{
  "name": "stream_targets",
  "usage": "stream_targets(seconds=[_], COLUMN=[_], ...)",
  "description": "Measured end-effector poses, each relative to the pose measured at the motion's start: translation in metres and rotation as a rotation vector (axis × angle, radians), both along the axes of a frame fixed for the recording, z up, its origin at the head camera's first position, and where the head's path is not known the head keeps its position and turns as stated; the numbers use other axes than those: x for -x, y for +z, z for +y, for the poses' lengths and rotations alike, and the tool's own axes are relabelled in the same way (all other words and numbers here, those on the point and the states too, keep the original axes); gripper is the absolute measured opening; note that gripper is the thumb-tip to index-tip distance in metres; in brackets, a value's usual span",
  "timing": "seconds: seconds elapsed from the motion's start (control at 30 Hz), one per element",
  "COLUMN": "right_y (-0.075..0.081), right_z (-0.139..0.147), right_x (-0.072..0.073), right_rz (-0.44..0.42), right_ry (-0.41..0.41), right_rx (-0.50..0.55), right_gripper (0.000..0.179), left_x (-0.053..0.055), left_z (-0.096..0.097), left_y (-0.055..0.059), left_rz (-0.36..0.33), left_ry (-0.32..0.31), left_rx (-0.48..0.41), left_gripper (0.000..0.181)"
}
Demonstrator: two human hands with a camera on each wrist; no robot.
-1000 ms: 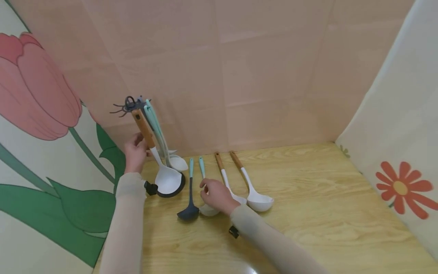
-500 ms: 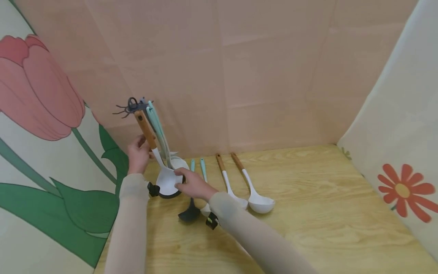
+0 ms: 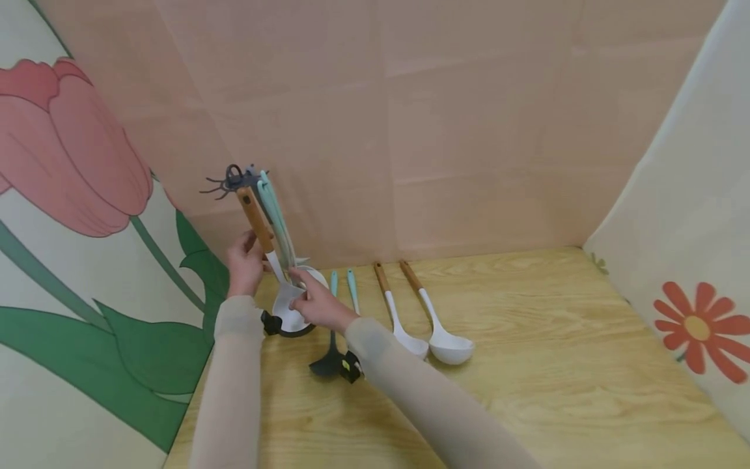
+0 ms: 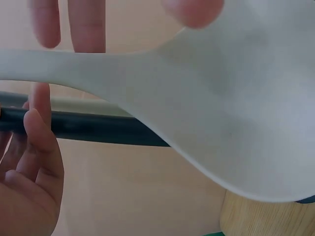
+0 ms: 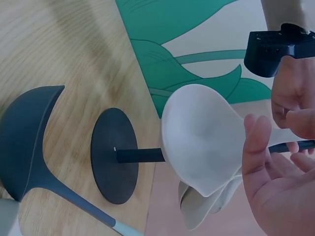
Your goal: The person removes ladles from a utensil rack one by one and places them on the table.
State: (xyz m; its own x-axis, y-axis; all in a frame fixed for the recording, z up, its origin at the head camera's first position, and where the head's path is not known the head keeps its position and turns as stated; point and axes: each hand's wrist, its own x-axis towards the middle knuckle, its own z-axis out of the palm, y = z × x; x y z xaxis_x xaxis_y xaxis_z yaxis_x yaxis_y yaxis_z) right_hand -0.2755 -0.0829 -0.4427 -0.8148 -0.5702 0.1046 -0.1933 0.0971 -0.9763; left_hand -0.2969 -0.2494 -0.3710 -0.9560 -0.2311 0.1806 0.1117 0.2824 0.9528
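A dark utensil stand (image 3: 233, 179) with a hooked top and round base (image 5: 114, 157) stands at the back left. My left hand (image 3: 244, 264) pinches its dark pole (image 4: 98, 127), thumb and fingers curled round it. From the stand hangs a white ladle (image 5: 202, 132) with a wooden handle (image 3: 255, 218). My right hand (image 3: 319, 303) is at that ladle's neck, its fingers loosely extended around it; some pass behind the neck in the left wrist view, and a fingertip is before the bowl. Turquoise-handled utensils (image 3: 275, 212) hang behind.
On the wooden table (image 3: 556, 365) lie a dark ladle (image 3: 328, 361) with a turquoise handle, another turquoise-handled utensil (image 3: 353, 286), and two white ladles (image 3: 404, 335) with wooden handles. A pink backdrop (image 3: 469, 130) rises behind; flowered sheets (image 3: 697, 326) bound the sides.
My right hand has moved left and up, from above the utensils on the table to the hanging white ladle. The left hand stays at the stand's pole.
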Motion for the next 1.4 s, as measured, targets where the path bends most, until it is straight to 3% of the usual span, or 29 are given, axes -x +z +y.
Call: stream_targets(seconds=[0.2, 0.4, 0.73, 0.97, 1.17, 1.4], right_y=[-0.001, -0.004, -0.013, -0.014, -0.009, -0.006], right_z=[-0.006, -0.009, -0.003, -0.005, -0.002, 0.001], right_x=[0.001, 0.000, -0.001, -0.004, -0.005, -0.006], right_rz=[0.004, 0.068, 0.292, 0.299, 0.362, 0.370], right_ry=[-0.004, -0.018, -0.104, -0.154, -0.217, -0.244], right_rx=[-0.004, -0.003, -0.164, -0.129, -0.139, -0.169], right_gripper=[0.065, 0.058, 0.036, 0.029, 0.024, 0.023], left_x=[0.011, 0.021, 0.024, 0.026, 0.026, 0.014], left_z=[-0.009, -0.018, -0.019, -0.021, -0.022, -0.012], left_y=[-0.014, -0.025, -0.026, -0.029, -0.029, -0.014], left_rz=[-0.014, -0.015, 0.012, -0.010, -0.054, -0.093], left_ry=[-0.002, -0.020, -0.018, -0.029, -0.034, -0.039], left_rx=[0.005, 0.033, 0.063, 0.033, 0.017, -0.043], left_gripper=[0.038, 0.040, 0.039, 0.043, 0.046, 0.047])
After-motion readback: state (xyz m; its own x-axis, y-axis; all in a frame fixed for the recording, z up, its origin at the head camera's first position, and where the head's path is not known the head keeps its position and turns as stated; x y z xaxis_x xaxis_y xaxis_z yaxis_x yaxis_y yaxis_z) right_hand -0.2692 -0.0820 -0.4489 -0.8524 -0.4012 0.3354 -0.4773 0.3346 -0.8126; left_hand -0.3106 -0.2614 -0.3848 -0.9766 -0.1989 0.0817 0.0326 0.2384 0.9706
